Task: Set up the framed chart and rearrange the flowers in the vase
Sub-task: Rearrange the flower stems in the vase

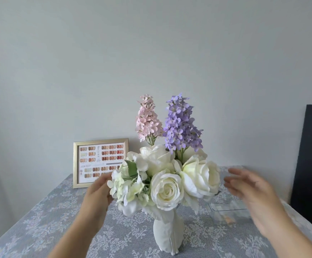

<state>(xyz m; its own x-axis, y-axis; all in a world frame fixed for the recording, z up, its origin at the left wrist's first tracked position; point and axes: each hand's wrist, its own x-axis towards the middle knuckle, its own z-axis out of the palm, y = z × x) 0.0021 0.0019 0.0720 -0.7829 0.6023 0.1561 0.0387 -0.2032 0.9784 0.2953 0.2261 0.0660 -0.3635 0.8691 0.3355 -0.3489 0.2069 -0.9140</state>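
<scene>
**Flowers flanked by both hands**

The vase (168, 233) stands mid-table (39, 220), approx. upright; the chart (100, 162) is propped at the wall behind, left. Blooms (165, 190) are touched at the left edge by the left hand (99, 192), fingers relaxed. The right hand (244, 185) is held spread, blurred, just beside the roses, nothing gripped. Petals are judged soft, light, prob. fabric; stems should be taken low, not by heads. The vase looks tippable.

Clear box (229, 213) blocks vase's (168, 233) right
</scene>
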